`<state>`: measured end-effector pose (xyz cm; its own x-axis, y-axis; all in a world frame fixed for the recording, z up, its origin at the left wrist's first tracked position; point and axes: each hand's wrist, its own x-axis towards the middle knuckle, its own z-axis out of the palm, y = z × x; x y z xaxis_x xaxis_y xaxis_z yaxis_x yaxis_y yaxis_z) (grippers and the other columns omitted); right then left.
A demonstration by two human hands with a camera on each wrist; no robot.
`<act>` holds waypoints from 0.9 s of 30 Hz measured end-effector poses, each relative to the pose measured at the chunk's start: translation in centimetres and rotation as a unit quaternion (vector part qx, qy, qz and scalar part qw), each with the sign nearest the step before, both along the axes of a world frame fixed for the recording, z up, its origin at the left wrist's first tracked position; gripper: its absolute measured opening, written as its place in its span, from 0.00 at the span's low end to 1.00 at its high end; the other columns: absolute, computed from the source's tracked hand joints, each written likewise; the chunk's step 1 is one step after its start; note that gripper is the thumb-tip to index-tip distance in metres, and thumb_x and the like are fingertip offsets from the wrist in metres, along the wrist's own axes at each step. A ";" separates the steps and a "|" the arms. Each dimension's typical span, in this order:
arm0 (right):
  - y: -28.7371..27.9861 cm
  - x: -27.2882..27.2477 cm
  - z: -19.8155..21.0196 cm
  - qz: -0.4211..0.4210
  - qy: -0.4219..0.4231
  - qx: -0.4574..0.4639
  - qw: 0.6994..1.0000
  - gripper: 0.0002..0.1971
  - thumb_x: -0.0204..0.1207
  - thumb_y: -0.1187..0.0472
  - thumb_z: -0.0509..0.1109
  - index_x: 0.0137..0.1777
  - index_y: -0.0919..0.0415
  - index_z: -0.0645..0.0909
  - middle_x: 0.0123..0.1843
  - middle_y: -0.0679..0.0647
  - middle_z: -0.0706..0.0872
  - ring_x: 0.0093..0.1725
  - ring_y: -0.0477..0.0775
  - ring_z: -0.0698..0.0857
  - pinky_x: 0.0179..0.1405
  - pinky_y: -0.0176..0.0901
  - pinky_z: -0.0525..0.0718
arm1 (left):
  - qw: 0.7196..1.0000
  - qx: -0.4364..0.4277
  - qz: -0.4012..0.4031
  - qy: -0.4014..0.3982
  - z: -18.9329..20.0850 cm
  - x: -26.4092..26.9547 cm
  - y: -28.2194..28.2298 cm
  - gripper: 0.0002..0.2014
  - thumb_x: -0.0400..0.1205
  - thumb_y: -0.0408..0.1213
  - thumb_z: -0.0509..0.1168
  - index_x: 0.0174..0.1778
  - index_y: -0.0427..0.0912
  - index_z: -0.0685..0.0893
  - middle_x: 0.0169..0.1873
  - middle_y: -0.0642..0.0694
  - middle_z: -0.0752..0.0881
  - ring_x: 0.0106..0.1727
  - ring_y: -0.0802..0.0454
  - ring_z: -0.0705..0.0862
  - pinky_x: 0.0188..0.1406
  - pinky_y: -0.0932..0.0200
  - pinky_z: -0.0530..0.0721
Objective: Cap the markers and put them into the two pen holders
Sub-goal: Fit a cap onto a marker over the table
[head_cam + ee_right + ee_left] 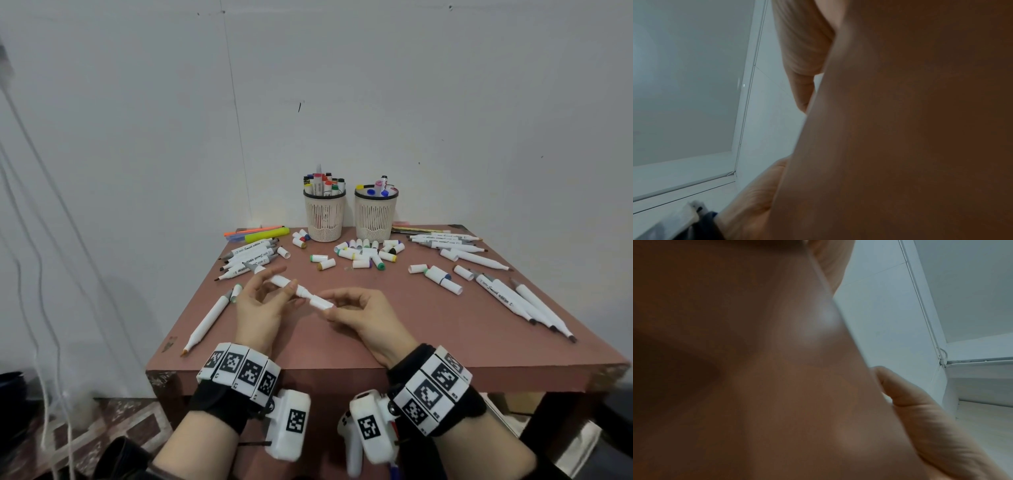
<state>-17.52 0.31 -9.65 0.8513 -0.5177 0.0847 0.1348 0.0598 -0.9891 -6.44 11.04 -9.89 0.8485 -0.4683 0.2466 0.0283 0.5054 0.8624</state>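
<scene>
left hand [255, 308]: we see its fingers pinching a white marker [286, 283] above the table's near edge, the grey tip pointing toward the far left corner.
right hand [359, 313]: fingers curled round a white cap [321, 303], held right at the marker's near end; we cannot tell if it is seated.
pen holders: left holder [324, 216] and right holder [375, 218] stand side by side at the table's far edge, both with markers inside.
table [394, 329]: loose caps [368, 255] lie just in front of the holders; uncapped markers lie along the left and right edges.
wrist views: mostly blurred skin and wall.
</scene>
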 end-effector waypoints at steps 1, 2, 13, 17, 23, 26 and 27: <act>0.0 0.0 0.0 0.000 0.000 0.000 1.000 0.13 0.71 0.76 0.73 0.46 0.58 0.89 0.38 0.58 0.84 0.37 0.51 0.81 0.39 0.38 0.83 | 1.000 0.005 -0.013 -0.006 0.0 -0.1 0.0 0.12 0.77 0.19 0.67 0.54 0.35 0.83 0.37 0.36 0.80 0.36 0.48 0.88 0.35 0.60 0.88; 0.0 0.0 -0.1 -0.002 0.001 0.002 1.000 0.13 0.70 0.76 0.73 0.46 0.58 0.89 0.37 0.57 0.85 0.35 0.49 0.83 0.39 0.37 0.84 | 1.000 0.012 -0.025 -0.013 0.0 -0.3 0.0 0.12 0.77 0.19 0.66 0.54 0.34 0.83 0.34 0.39 0.82 0.34 0.51 0.88 0.34 0.61 0.88; -0.3 -0.1 -0.3 -0.019 0.005 0.007 1.000 0.15 0.70 0.80 0.71 0.46 0.60 0.88 0.41 0.61 0.88 0.38 0.50 0.84 0.41 0.36 0.85 | 0.989 0.113 -0.039 -0.082 -0.6 0.2 0.4 0.09 0.77 0.23 0.67 0.45 0.41 0.86 0.31 0.50 0.84 0.33 0.60 0.84 0.41 0.66 0.86; -0.4 -0.3 -0.3 -0.021 0.001 0.008 1.000 0.16 0.69 0.82 0.69 0.41 0.60 0.88 0.37 0.57 0.88 0.36 0.48 0.83 0.38 0.36 0.84 | 0.979 0.163 -0.053 -0.109 -0.9 0.7 0.8 0.09 0.77 0.24 0.68 0.39 0.43 0.87 0.25 0.57 0.84 0.31 0.61 0.80 0.33 0.72 0.80; -0.5 0.0 -0.2 -0.020 0.004 0.009 1.000 0.14 0.67 0.85 0.69 0.39 0.65 0.86 0.35 0.60 0.86 0.31 0.50 0.83 0.32 0.34 0.85 | 0.975 0.167 -0.055 -0.138 -0.7 0.7 0.9 0.10 0.76 0.21 0.67 0.38 0.41 0.86 0.24 0.59 0.84 0.28 0.66 0.79 0.32 0.73 0.77; -0.5 -0.1 -0.2 -0.015 0.005 0.006 1.000 0.16 0.66 0.86 0.69 0.36 0.64 0.86 0.34 0.60 0.86 0.30 0.51 0.83 0.30 0.35 0.86 | 0.974 0.171 -0.057 -0.140 -0.9 0.9 1.0 0.15 0.76 0.22 0.68 0.33 0.48 0.89 0.27 0.52 0.83 0.33 0.56 0.77 0.35 0.65 0.75; -0.5 -0.1 -0.1 -0.014 0.006 0.005 1.000 0.16 0.66 0.86 0.69 0.36 0.64 0.87 0.33 0.60 0.86 0.30 0.50 0.83 0.30 0.35 0.85 | 0.973 0.172 -0.058 -0.141 -0.9 1.0 0.9 0.16 0.75 0.23 0.69 0.32 0.50 0.91 0.29 0.49 0.82 0.34 0.50 0.75 0.35 0.61 0.72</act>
<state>-17.63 -0.18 -9.79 0.8378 -0.5415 0.0696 0.1245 0.0654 -0.9901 -5.46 11.99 -10.83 0.7060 -0.6533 0.2734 -0.1933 0.1936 0.9619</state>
